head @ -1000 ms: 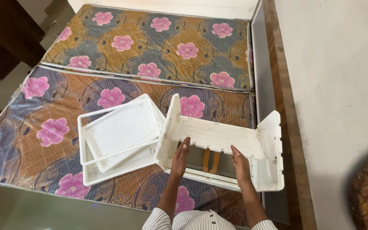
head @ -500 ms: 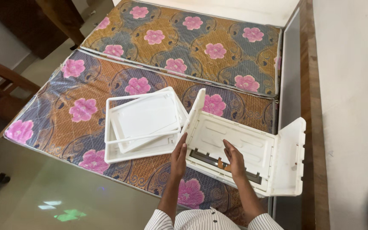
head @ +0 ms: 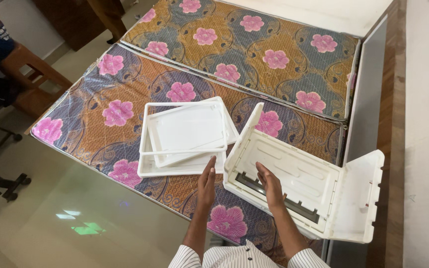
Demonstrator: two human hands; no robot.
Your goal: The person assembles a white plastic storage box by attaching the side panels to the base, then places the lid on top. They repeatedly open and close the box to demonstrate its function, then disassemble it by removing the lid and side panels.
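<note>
The white plastic frame [head: 294, 181] looks light but stiff; both hands, left hand [head: 207, 181] and right hand [head: 270, 184], rest spread on its near rim, a good hold.

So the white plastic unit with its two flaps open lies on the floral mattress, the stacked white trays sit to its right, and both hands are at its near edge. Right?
Not quite: in the head view the stacked white trays sit to the left of the white plastic unit, not its right. The rest holds: flaps open, on the floral mattress, left hand and right hand at its near edge.
</note>
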